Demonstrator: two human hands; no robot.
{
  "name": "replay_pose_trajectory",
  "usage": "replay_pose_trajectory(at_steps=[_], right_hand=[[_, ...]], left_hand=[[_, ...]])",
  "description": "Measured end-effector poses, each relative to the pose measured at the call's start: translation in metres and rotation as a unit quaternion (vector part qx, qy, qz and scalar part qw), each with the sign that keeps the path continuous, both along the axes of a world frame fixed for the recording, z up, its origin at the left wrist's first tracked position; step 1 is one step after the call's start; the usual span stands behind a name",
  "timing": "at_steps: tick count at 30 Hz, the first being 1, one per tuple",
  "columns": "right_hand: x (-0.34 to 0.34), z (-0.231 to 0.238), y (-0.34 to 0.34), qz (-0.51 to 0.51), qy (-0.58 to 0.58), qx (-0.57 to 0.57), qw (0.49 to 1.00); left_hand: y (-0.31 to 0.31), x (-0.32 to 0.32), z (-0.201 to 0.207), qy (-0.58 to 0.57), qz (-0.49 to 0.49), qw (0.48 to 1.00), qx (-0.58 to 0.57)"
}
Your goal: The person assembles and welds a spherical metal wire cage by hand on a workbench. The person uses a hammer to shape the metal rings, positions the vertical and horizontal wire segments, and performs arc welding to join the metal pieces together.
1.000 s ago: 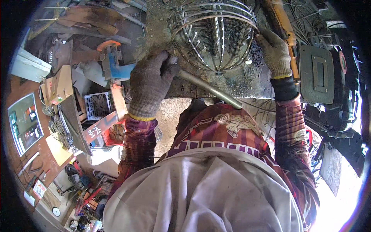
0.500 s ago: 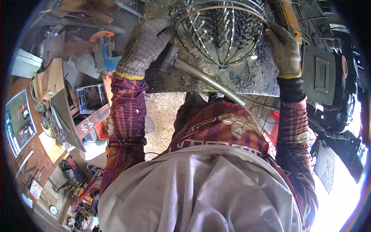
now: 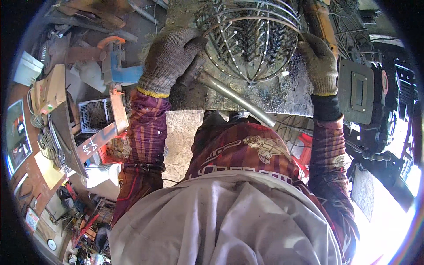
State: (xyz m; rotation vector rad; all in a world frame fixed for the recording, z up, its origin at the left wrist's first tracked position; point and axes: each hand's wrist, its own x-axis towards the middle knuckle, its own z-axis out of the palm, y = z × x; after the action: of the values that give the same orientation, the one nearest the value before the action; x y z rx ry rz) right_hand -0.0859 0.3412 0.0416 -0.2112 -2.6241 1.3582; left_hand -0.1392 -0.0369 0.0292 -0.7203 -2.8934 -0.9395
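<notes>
Evidently gripping opposite sides of a round, open cage of bent grey metal rods (image 3: 266, 44): left hand (image 3: 171, 62), gloved in brownish-grey knit, at the left end of the frontmost hoop (image 3: 251, 18); right hand (image 3: 319, 64), gloved alike, at its right end; fingertips partly hidden. Set on the grimy dark table (image 3: 291, 99), between both hands, roughly round, stretched left to right along that hoop. Closer to the left hand: steel-handled hammer (image 3: 236, 100), slanting rightward past the table's near edge.
</notes>
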Motion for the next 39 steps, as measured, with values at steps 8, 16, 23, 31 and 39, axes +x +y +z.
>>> replay_pose_trajectory(at_steps=[8, 16, 23, 31, 39], right_hand=[[0.001, -0.008, -0.001, -0.022, 0.000, -0.020, 1.000], [0.008, -0.013, 0.002, -0.019, 0.006, 0.009, 1.000], [0.009, -0.010, -0.006, -0.026, -0.005, -0.038, 0.999], [0.008, -0.012, -0.006, -0.030, -0.006, 0.043, 0.999], [0.006, -0.013, -0.005, -0.031, 0.001, -0.017, 0.999]], left_hand=[[0.002, 0.000, -0.002, 0.033, 0.010, 0.999, 0.006], [0.001, -0.001, -0.005, 0.031, -0.001, 1.000, 0.006], [0.003, 0.002, -0.009, 0.040, 0.029, 0.999, 0.018], [0.004, -0.002, -0.009, 0.061, 0.032, 0.998, -0.005], [0.009, 0.000, -0.002, 0.008, 0.044, 0.999, -0.009]])
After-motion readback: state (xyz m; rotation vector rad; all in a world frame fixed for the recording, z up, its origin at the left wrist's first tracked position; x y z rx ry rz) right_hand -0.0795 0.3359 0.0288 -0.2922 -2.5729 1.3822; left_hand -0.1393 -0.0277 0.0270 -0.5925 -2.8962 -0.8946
